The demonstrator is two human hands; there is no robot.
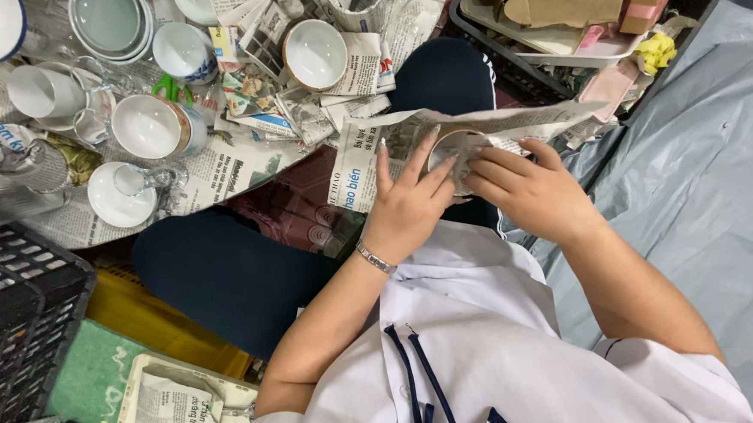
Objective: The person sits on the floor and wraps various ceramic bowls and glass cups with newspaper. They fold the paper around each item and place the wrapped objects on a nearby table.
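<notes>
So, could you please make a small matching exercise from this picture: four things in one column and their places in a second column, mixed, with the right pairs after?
Things:
1. sheet of newspaper
2. black crate
3. silver bracelet
4. yellow flower-shaped thing

Places:
A. on the wrist of the left hand
B. at the left edge, low
B is beside the yellow crate
C. on the tray at the upper right
D. under both hands, folded around a round cup; the right hand presses it too

Pairs: 1-D, 2-B, 3-A, 4-C
</notes>
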